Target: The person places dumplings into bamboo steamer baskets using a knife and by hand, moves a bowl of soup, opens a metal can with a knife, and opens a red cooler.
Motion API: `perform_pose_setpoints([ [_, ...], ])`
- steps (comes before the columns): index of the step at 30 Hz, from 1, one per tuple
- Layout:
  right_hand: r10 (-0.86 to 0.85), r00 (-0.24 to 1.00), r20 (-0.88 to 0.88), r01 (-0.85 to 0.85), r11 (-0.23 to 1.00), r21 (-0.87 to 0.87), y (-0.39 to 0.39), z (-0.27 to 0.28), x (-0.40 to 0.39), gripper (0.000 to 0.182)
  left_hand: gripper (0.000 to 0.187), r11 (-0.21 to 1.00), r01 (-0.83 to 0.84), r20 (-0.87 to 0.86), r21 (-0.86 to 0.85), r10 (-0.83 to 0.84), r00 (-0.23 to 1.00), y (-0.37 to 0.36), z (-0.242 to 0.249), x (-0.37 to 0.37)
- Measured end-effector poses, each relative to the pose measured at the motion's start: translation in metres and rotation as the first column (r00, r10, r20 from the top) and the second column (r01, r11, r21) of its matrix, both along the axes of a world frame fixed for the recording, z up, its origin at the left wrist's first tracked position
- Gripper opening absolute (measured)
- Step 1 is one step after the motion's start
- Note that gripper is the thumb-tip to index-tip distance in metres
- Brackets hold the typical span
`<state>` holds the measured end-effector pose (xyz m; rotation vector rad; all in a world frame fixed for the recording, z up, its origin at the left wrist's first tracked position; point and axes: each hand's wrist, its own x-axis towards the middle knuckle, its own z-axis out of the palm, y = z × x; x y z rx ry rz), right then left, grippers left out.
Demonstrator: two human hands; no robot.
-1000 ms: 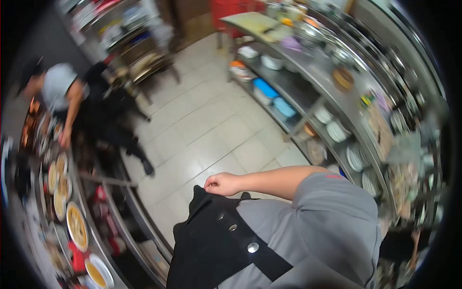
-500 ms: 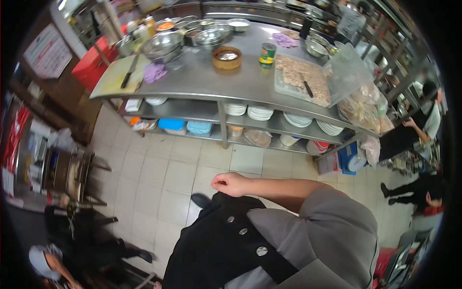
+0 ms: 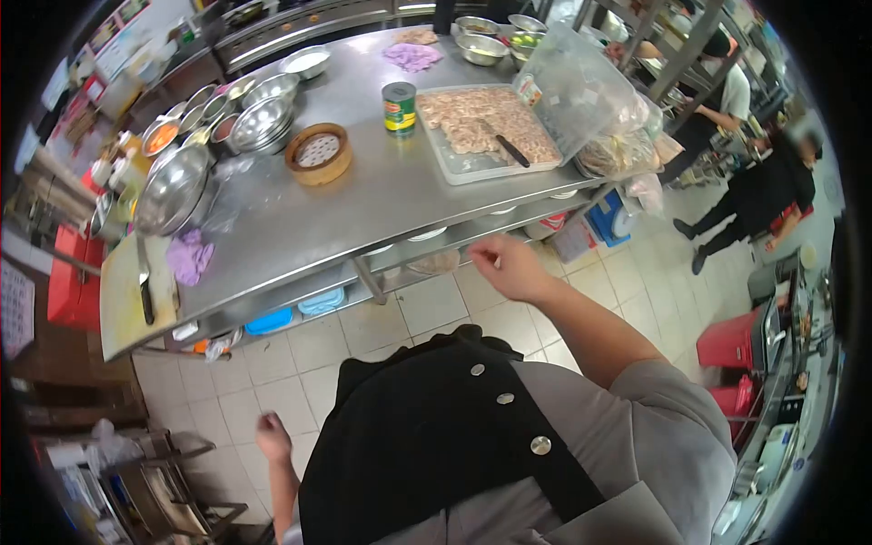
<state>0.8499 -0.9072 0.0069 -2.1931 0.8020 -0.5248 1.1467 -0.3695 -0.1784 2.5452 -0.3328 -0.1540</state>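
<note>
My right hand (image 3: 510, 266) hangs in the air before the front edge of the steel table (image 3: 363, 209), its fingers curled and nothing visible in them. Low on the left, my left hand (image 3: 273, 437) is over the floor tiles, small and slightly blurred, with its fingers hard to make out. Nearest beyond my right hand is a tray of chopped meat (image 3: 490, 127) with a black-handled knife (image 3: 511, 150) on it. Left of the tray stand a green can (image 3: 399, 109) and a round bamboo steamer (image 3: 318, 154).
A cutting board (image 3: 123, 295) with a knife, purple cloths (image 3: 190, 257) and steel bowls (image 3: 173, 186) are on the table. A clear plastic container (image 3: 577, 86) tilts beside the tray. A person in black (image 3: 772, 186) stands at the right; others are behind the table.
The view has turned and come closer to the table. My right hand has risen toward the table's edge. More of my left hand shows. The person at the lower left is out of view.
</note>
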Motion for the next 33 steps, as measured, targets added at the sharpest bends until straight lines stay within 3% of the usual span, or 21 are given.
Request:
perform_pose_setpoints([
  [2,-0.101,0.994,0.044,0.106,0.986,-0.131,-0.028,0.012,0.002,0.021,0.03,0.985,0.129,0.04,-0.111,-0.126,0.991,-0.094,0.075,0.043],
  [3,-0.14,0.989,0.053,0.148,0.966,-0.214,-0.048,0.014,0.002,0.022,0.028,0.952,0.191,0.112,-0.237,-0.168,0.979,-0.13,0.08,0.065],
  [5,-0.212,0.977,0.033,0.207,0.896,-0.392,-0.086,0.022,0.008,0.026,0.026,0.882,0.335,0.124,-0.331,-0.311,0.942,-0.214,0.116,0.087],
  [7,-0.277,0.961,-0.025,0.213,0.791,-0.574,-0.123,0.029,0.013,0.034,0.027,0.826,0.314,-0.066,-0.468,-0.387,0.92,-0.301,0.153,0.068],
  [11,-0.339,0.883,-0.326,0.096,0.809,-0.58,-0.19,0.021,0.026,0.053,0.033,0.675,0.449,-0.188,-0.585,-0.652,0.735,-0.428,0.198,-0.003],
  [13,-0.319,0.867,-0.384,0.066,0.835,-0.546,-0.208,0.019,0.031,0.051,0.039,0.689,0.24,-0.452,-0.684,-0.658,0.602,-0.47,0.212,-0.031],
  [16,-0.245,0.843,-0.478,0.027,0.908,-0.418,-0.242,-0.004,0.034,0.045,0.049,0.695,0.165,-0.539,-0.7,-0.666,0.516,-0.537,0.227,-0.049],
  [19,-0.225,0.838,-0.498,0.031,0.929,-0.368,-0.252,-0.011,0.039,0.041,0.057,0.682,0.044,-0.59,-0.73,-0.661,0.463,-0.586,0.242,-0.051],
  [23,-0.235,0.884,-0.403,0.096,0.937,-0.335,-0.252,-0.005,0.03,0.04,0.07,0.737,0.028,-0.658,-0.675,-0.619,0.428,-0.65,0.231,-0.047],
  [26,-0.184,0.898,-0.4,0.072,0.958,-0.278,-0.229,0.03,0.007,0.042,0.079,0.804,0.028,-0.722,-0.594,-0.549,0.421,-0.691,0.219,-0.043],
  [31,-0.181,0.826,-0.533,0.005,0.949,-0.315,-0.197,0.049,0.001,0.038,0.086,0.874,0.02,-0.786,-0.486,-0.447,0.427,-0.736,0.192,-0.03],
  [33,-0.177,0.815,-0.551,0.0,0.952,-0.305,-0.197,0.042,0.009,0.035,0.087,0.847,0.016,-0.786,-0.531,-0.499,0.364,-0.738,0.193,-0.031],
])
